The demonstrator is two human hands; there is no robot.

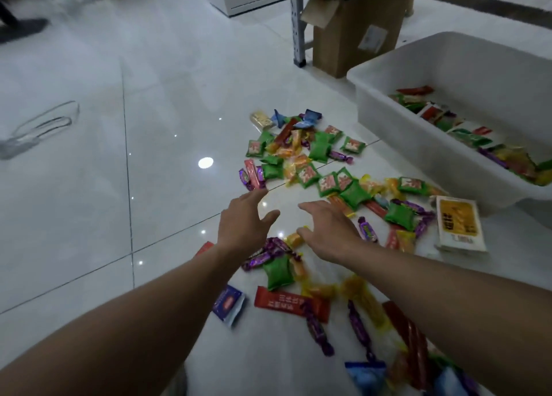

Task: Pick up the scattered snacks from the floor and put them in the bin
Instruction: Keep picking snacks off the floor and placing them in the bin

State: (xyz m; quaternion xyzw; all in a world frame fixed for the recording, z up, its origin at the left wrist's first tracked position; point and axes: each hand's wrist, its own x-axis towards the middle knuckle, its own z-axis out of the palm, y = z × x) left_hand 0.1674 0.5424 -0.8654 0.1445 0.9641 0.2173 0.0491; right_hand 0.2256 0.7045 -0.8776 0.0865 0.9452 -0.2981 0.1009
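Several wrapped snacks (301, 156) in green, orange, purple, red and blue lie scattered over the white tiled floor, from the middle to the bottom right. A white plastic bin (385, 76) stands at the right and holds several snacks along its floor. My left hand (243, 219) and my right hand (327, 227) reach forward side by side above the floor, fingers spread, holding nothing. A small orange candy (294, 239) lies just beside my right thumb. A green packet (279, 271) lies below my hands.
A white and yellow packet (458, 224) lies against the bin's near corner. A cardboard box (355, 28) and a metal shelf post (297, 22) stand behind the bin. Transparent tongs (38, 128) lie on the floor at the far left.
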